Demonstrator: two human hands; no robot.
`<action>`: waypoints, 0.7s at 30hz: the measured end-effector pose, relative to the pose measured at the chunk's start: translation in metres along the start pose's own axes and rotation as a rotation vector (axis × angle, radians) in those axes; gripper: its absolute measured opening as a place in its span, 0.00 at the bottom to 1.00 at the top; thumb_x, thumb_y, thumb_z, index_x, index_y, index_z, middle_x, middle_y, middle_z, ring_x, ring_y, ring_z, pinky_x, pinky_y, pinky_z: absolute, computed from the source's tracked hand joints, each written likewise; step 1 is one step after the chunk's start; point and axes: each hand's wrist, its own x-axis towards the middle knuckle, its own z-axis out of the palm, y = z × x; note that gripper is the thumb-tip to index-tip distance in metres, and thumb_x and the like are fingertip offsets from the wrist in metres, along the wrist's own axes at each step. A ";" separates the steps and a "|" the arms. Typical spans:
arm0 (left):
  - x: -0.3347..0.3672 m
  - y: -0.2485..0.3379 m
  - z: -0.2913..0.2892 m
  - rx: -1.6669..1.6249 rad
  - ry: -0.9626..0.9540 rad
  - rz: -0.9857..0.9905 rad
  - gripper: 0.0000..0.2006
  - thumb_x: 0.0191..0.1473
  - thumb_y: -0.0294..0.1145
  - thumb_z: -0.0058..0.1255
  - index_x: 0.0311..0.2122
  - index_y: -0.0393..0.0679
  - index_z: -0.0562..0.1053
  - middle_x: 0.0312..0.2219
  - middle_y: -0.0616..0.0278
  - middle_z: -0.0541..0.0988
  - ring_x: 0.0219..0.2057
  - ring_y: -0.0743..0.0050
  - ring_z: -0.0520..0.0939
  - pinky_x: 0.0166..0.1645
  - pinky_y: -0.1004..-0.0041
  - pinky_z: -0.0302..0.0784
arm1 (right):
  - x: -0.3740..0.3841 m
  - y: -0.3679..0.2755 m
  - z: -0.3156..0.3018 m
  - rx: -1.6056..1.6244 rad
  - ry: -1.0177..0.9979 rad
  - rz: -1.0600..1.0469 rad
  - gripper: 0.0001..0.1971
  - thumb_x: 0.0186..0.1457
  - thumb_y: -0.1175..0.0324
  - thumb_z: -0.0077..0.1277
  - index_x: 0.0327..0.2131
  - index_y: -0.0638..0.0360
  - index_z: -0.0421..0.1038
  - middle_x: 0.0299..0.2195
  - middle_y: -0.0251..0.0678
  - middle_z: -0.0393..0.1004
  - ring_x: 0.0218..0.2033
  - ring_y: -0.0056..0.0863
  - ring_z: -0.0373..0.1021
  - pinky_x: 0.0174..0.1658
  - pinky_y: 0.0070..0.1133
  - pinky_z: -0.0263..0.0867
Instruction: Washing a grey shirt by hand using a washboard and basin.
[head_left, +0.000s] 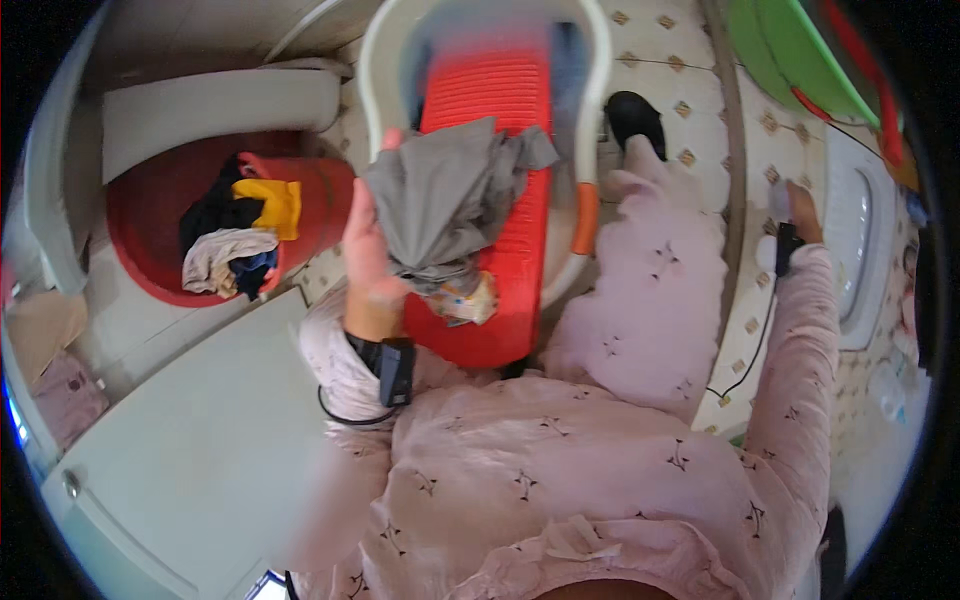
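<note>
Left grip (pixel 366 240) holds grey cloth (pixel 440 200) over twelve-o'clock red washboard (pixel 490 90); right grip (pixel 803 215), closure unclear, above tiled floor (pixel 695 130) by three-o'clock squat toilet (pixel 882 240).

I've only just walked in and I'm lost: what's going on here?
The person's left grip touches a grey cloth over a red washboard set in a pale tub. The right grip is out beside a squat toilet, with something pale, too blurred to name. To the left, more clothes lie at a red basin.
</note>
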 end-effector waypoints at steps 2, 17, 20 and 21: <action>-0.009 0.001 0.002 -0.045 -0.009 0.036 0.25 0.57 0.43 0.29 0.58 0.48 0.47 0.56 0.56 0.54 0.56 0.57 0.55 0.59 0.59 0.46 | 0.029 -0.027 0.022 0.565 -0.081 0.173 0.22 0.52 0.53 0.40 0.37 0.67 0.67 0.29 0.43 0.72 0.28 0.31 0.68 0.34 0.24 0.63; -0.013 0.009 -0.023 -0.093 -0.032 -0.142 0.27 0.57 0.48 0.25 0.55 0.39 0.52 0.52 0.54 0.59 0.53 0.59 0.62 0.56 0.63 0.55 | 0.008 -0.052 -0.011 0.624 -0.400 0.619 0.26 0.46 0.41 0.43 0.33 0.57 0.66 0.21 0.31 0.61 0.22 0.26 0.61 0.19 0.25 0.62; -0.014 0.010 -0.027 -0.140 -0.029 -0.153 0.26 0.56 0.48 0.28 0.53 0.39 0.55 0.51 0.54 0.62 0.52 0.58 0.63 0.56 0.61 0.55 | -0.009 -0.038 -0.021 0.277 -0.279 0.306 0.29 0.44 0.41 0.45 0.36 0.59 0.65 0.25 0.34 0.63 0.23 0.29 0.61 0.20 0.29 0.65; -0.019 0.011 -0.026 -0.126 -0.029 -0.135 0.26 0.55 0.48 0.32 0.53 0.40 0.56 0.51 0.55 0.62 0.52 0.57 0.63 0.56 0.59 0.54 | -0.003 -0.066 -0.007 0.411 -0.161 0.451 0.31 0.43 0.41 0.46 0.36 0.63 0.65 0.28 0.38 0.65 0.25 0.31 0.64 0.22 0.30 0.65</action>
